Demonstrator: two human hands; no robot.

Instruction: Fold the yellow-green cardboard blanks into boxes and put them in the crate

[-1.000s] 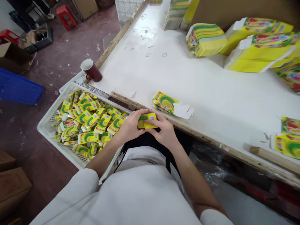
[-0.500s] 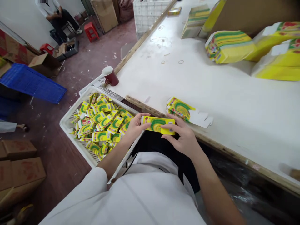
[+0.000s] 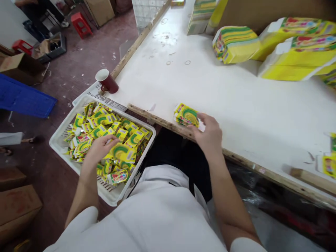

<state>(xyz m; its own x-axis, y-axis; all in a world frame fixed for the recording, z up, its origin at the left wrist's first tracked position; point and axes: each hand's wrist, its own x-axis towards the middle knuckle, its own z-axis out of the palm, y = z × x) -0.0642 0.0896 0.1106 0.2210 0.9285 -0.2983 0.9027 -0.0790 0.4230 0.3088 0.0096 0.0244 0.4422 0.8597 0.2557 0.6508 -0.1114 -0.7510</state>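
Observation:
My left hand reaches over the white crate at my left, fingers curled round a small folded yellow-green carton that lies on the heap of several like cartons. My right hand rests at the table's near edge, its fingertips pinching the small stack of flat yellow-green carton blanks there. Which blank it grips I cannot make out.
A dark red mug stands at the white table's left corner. Large bundles of yellow blanks lie at the far right, more blanks at the right edge. On the floor are a blue crate, cardboard boxes and red stools.
Both hands held one folded carton before my body. Now they are apart: the left has carried the carton down onto the crate's heap, the right has gone to the stack of blanks.

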